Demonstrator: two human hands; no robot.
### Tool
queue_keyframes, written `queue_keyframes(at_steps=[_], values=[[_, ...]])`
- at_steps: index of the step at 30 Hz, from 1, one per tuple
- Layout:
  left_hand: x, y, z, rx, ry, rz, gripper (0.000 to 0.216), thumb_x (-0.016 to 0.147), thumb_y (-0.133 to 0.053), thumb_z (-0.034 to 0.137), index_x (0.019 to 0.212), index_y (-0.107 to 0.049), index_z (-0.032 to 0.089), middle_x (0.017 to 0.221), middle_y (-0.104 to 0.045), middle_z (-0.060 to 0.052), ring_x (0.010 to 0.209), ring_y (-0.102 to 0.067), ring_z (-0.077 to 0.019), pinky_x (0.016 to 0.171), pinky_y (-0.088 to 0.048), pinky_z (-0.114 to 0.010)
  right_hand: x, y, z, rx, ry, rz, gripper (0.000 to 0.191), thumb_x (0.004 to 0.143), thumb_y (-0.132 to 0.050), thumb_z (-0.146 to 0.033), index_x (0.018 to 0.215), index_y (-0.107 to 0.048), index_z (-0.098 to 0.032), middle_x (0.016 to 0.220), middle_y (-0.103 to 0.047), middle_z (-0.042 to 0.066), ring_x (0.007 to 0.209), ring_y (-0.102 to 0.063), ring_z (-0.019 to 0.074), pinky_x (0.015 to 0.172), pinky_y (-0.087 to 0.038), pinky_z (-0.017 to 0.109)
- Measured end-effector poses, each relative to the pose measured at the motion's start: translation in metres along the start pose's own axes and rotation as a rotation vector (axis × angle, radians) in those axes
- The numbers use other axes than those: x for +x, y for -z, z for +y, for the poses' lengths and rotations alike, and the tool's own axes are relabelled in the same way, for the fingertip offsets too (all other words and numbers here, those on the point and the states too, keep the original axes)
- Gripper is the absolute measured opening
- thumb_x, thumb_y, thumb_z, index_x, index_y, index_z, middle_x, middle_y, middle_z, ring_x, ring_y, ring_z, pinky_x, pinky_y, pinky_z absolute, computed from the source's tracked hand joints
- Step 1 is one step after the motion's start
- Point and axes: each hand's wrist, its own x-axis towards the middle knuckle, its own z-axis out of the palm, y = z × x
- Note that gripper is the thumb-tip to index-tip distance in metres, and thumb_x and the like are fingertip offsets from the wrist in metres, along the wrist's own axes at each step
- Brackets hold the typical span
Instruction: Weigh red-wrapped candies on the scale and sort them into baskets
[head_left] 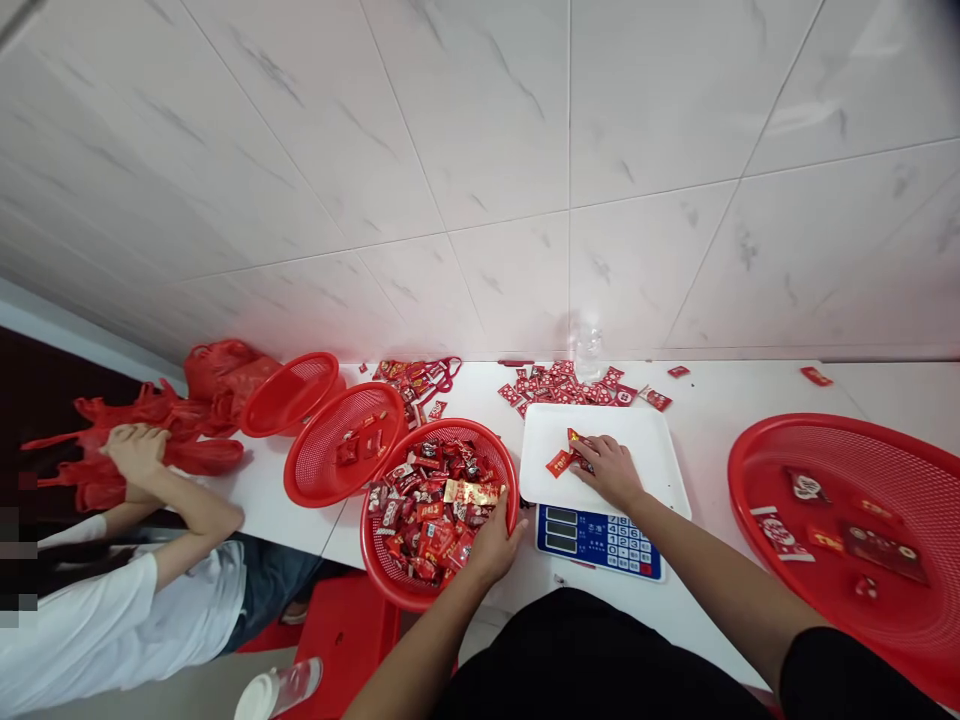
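My left hand (495,545) reaches into a round red basket (390,585) full of red-wrapped candies (431,505), its fingers curled among them at the basket's right rim. My right hand (609,470) rests on the white pan of a digital scale (637,435), fingers bent over a few red candy packets (564,458) that lie there. The blue keypad of the scale (600,540) faces me.
Two more red baskets (330,480) (289,395) stand to the left, a big red tray (750,470) with a few packets to the right. Loose candies (577,385) and a clear bottle (587,350) lie by the tiled wall. A seated person's hand (135,450) handles red bags at far left.
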Motion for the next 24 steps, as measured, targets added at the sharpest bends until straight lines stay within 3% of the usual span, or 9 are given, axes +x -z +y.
queue_keyframes(at_steps=[9, 15, 18, 20, 24], values=[[-0.001, -0.005, 0.001, 0.009, -0.001, 0.036, 0.071, 0.082, -0.051, 0.043, 0.143, -0.027, 0.016, 0.143, -0.037, -0.013, 0.13, -0.036, -0.0254, 0.106, -0.026, -0.035, 0.01, 0.0, 0.015, 0.119, -0.049, 0.027, 0.039, 0.085, -0.044, -0.037, 0.122, -0.054, -0.026, 0.108, -0.059, 0.011, 0.101, -0.049, 0.027, 0.084, -0.039, 0.037], [-0.001, -0.008, 0.002, 0.063, 0.006, 0.049, 0.068, 0.082, -0.052, 0.041, 0.142, -0.028, 0.017, 0.14, -0.041, -0.013, 0.127, -0.041, -0.0264, 0.104, -0.03, -0.038, 0.016, 0.004, 0.023, 0.178, -0.13, 0.047, 0.033, 0.087, -0.043, -0.035, 0.118, -0.052, -0.028, 0.096, -0.061, 0.006, 0.087, -0.056, 0.0218, 0.066, -0.043, 0.03], [-0.002, -0.008, 0.0, 0.072, -0.072, 0.078, 0.069, 0.083, -0.051, 0.042, 0.142, -0.025, 0.018, 0.143, -0.036, -0.012, 0.13, -0.036, -0.0244, 0.106, -0.029, -0.038, 0.017, 0.007, 0.025, 0.194, -0.162, 0.057, 0.032, 0.087, -0.043, -0.037, 0.116, -0.052, -0.028, 0.093, -0.062, 0.005, 0.084, -0.058, 0.0207, 0.062, -0.042, 0.028], [-0.003, -0.006, 0.0, 0.101, -0.137, 0.168, 0.067, 0.084, -0.05, 0.041, 0.142, -0.024, 0.019, 0.145, -0.033, -0.011, 0.133, -0.031, -0.0233, 0.108, -0.027, -0.039, 0.017, 0.009, 0.026, 0.203, -0.176, 0.063, 0.032, 0.087, -0.043, -0.037, 0.116, -0.052, -0.027, 0.094, -0.062, 0.005, 0.084, -0.059, 0.0206, 0.062, -0.042, 0.028], [0.0, -0.001, 0.013, 0.263, -0.331, 0.335, 0.05, 0.088, -0.044, 0.035, 0.135, -0.037, 0.02, 0.144, -0.031, -0.01, 0.134, -0.026, -0.0226, 0.11, -0.023, -0.04, 0.009, 0.011, 0.025, 0.227, -0.193, 0.074, 0.034, 0.087, -0.042, -0.04, 0.117, -0.052, -0.026, 0.094, -0.063, 0.006, 0.084, -0.059, 0.0213, 0.063, -0.042, 0.029]])
